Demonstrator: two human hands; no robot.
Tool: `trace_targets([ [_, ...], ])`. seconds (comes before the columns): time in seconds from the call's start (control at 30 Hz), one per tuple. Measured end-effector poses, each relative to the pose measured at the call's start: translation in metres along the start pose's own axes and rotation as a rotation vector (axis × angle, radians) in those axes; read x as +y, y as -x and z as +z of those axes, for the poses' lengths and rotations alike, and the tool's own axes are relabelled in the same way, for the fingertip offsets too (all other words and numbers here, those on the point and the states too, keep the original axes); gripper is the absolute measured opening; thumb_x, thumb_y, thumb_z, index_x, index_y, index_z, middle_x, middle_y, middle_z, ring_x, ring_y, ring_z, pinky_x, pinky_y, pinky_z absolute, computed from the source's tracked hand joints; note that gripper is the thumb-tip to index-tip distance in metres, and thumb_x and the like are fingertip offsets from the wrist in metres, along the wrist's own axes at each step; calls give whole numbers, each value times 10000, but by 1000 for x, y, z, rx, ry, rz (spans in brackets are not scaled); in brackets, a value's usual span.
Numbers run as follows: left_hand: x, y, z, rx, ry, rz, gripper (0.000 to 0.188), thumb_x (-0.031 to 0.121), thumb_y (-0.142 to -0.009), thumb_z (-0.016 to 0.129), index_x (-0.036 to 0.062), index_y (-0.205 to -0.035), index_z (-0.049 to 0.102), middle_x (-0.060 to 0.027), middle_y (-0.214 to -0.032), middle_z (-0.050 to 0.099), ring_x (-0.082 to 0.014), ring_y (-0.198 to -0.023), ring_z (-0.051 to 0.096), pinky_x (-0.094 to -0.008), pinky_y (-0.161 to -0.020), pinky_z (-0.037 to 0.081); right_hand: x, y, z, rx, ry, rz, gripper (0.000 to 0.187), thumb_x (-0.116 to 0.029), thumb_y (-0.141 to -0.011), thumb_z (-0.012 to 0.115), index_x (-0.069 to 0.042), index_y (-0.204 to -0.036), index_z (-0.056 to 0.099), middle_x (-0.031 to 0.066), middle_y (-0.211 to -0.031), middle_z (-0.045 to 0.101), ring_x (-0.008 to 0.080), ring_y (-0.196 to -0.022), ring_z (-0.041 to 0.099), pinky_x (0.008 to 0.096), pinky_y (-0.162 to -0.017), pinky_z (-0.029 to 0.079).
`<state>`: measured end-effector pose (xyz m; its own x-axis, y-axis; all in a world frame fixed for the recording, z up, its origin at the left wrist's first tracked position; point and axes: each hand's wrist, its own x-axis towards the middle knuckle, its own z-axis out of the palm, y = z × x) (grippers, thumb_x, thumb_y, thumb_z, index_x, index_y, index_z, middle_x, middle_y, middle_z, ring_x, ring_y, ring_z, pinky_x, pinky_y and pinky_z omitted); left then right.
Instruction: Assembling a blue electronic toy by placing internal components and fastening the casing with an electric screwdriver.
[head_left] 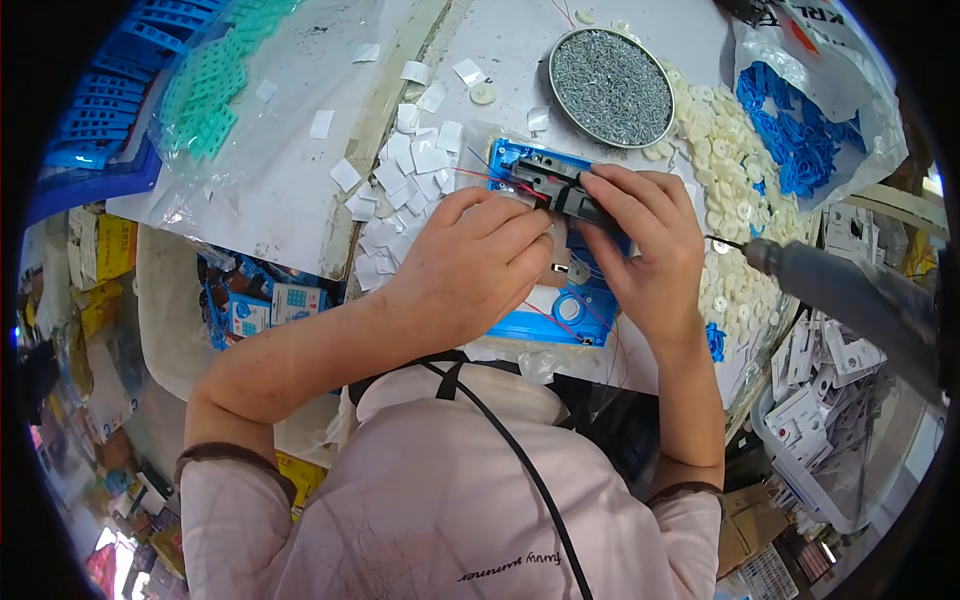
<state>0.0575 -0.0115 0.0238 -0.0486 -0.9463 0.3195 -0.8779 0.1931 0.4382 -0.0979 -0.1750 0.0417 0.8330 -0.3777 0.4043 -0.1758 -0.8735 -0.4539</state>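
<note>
A black plastic part (562,192) with thin red wires is tilted above a blue plastic casing (540,325) on the table in front of me. My right hand (648,228) grips this black part between thumb and fingers at its right side. Curled fingers of my left hand (485,262) press together at the part's left end, beside the red wires (528,188); what they pinch is hidden. The lower half of the casing shows a round ring and a small metal piece. More blue casing shows beyond the black part.
A round tin of small screws (612,88) stands at the back. White square pads (400,165) lie left of the casing, cream discs (725,160) right. An electric screwdriver (840,290) juts in from the right. Blue parts (795,130) fill a bag at the far right.
</note>
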Motion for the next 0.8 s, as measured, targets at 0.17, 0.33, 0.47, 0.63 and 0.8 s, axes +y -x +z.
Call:
trace_targets([
  [0.17,-1,1,1,7,16,4,332,166,-804,727,52,-1110,667,-95,-1252,634,-265,-1153,581,-459,-1019,420,6,0,6,75,49,-38,471,8,-648,832,-58,-1108,753,103,-1128,731,314,-977,653,386,-820,560],
  [0.33,-1,1,-1,-10,14,2,332,166,-808,727,50,-1114,672,-97,-1248,639,-264,-1154,582,-459,-1024,418,6,2,4,49,-23,-61,473,-1,-647,836,-52,-1110,750,104,-1132,732,313,-965,658,388,-822,563],
  [0.47,-1,2,1,0,15,1,326,158,-810,726,48,-1113,675,-100,-1252,642,-267,-1161,579,-460,-1031,416,4,2,7,26,38,-51,460,-20,-661,836,-58,-1111,750,100,-1120,733,302,-951,658,384,-815,563],
  [0.63,-1,1,0,-1,30,0,324,154,-814,725,41,-1113,676,-101,-1259,644,-271,-1170,577,-462,-1038,414,5,-7,3,-13,38,11,438,-42,-677,832,-72,-1106,748,84,-1109,734,286,-922,655,376,-795,563],
  [0.8,-1,2,4,12,33,-11,333,159,-810,731,45,-1119,682,-93,-1246,651,-268,-1168,575,-464,-1039,413,5,-10,-2,-78,38,-91,458,-45,-663,836,-82,-1110,743,77,-1117,733,283,-907,652,363,-778,565],
])
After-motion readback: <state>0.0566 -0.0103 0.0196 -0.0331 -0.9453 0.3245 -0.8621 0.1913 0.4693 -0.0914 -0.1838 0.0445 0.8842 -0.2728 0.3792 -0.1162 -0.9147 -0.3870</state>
